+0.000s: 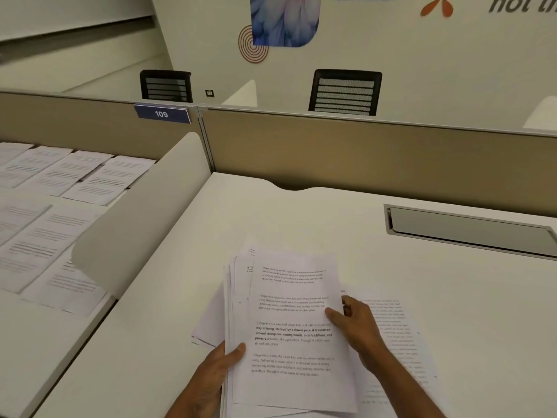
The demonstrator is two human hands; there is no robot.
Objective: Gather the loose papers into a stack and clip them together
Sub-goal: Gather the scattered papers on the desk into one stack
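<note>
Stack of printed papers (291,333): uneven, edges fanned, lying at the near edge of the white desk (301,218). Our left hand (218,368) clamps its lower left side, thumb on top, likely to steady it. Our right hand (358,324) pinches its right edge, seemingly to square the sheets. One loose sheet (404,345) lies just right, ungathered. Nothing to fasten them is in view.

The left hand (217,366) gripped the paper stack (292,327) near the desk's (422,267) front edge; the right hand (352,324) pinched its right side, over loose sheets (398,342).
</note>
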